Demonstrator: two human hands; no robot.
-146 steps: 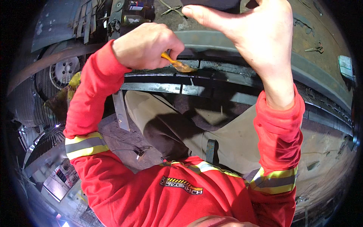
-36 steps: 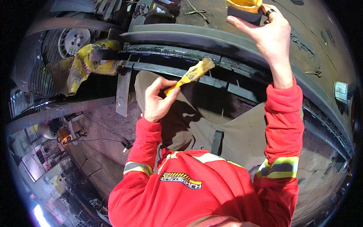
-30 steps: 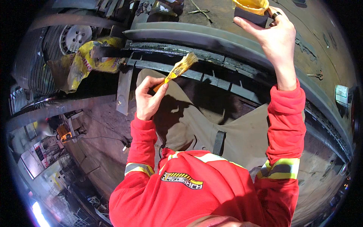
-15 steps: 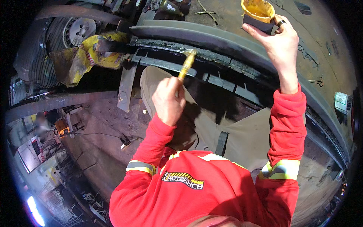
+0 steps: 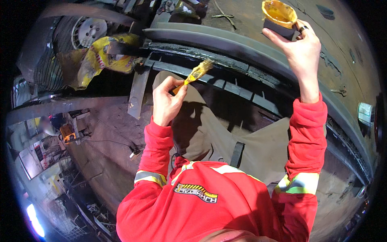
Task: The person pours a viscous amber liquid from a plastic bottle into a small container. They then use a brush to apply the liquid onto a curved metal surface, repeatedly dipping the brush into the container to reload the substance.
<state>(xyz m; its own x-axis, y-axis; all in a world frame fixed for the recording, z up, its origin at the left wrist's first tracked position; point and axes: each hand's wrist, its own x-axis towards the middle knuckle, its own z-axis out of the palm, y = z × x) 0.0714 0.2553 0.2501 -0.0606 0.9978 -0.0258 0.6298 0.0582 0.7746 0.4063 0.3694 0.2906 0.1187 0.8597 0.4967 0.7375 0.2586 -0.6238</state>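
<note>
My left hand (image 5: 168, 100) pinches the handle of a paintbrush (image 5: 199, 71) whose ferrule and bristles are smeared yellow. Its bristle tip points up and to the right, in front of a long dark metal beam (image 5: 225, 40) and apart from it as far as I can see. Raised at the upper right, my right hand (image 5: 303, 50) grips a small cup (image 5: 279, 31), black below with a thick amber-coated rim. Amber liquid shows inside it. Wet, shiny dark coating lies along the beam's near ledge (image 5: 193, 51).
A wheel (image 5: 89, 32) and a crumpled yellow sack (image 5: 96, 60) are at the upper left. A flat metal bar (image 5: 139, 92) juts toward me beside my left knee. A white-and-green can (image 5: 365, 113) stands far right. An orange device (image 5: 67, 133) sits lower left.
My left hand has drawn the brush back from the beam's ledge and turned it flatter. My right hand and the cup have shifted slightly right.
</note>
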